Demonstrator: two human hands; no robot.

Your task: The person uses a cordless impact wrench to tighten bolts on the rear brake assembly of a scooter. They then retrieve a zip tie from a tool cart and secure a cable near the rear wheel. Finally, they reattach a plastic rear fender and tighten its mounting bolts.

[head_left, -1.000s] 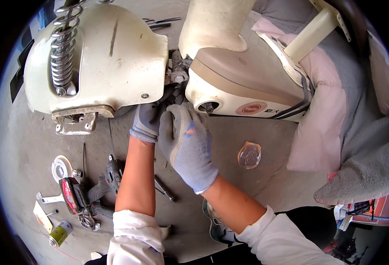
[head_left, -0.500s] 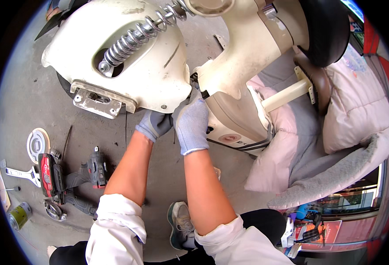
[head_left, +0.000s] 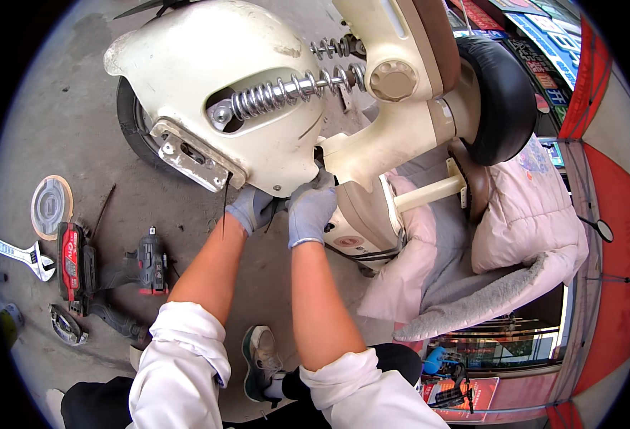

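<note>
A cream scooter lies on its side, with a rear mudguard [head_left: 172,64], coil spring shock [head_left: 272,95], metal bracket [head_left: 195,157] and body panel [head_left: 358,222]. Both my hands wear grey-blue gloves at the junction below the mudguard. My left hand [head_left: 253,209] reaches under the mudguard's lower edge, fingers mostly hidden. Beside it, my right hand [head_left: 309,213] is closed, fingers curled into the gap by the panel; what it grips is hidden. A thin dark rod or cable [head_left: 225,207] hangs beside my left wrist.
Left on the floor [head_left: 72,136] lie a wrench [head_left: 22,254], power tools [head_left: 150,264] and a round disc [head_left: 50,207]. Right are a padded pink-grey cover [head_left: 508,229], black tyre [head_left: 500,100] and red canopy [head_left: 615,200]. My shoe [head_left: 258,357] is below.
The view has swung, bringing more tyre and canopy into sight. My right hand has shifted from below the junction up into the gap; my left hand stays under the mudguard's edge.
</note>
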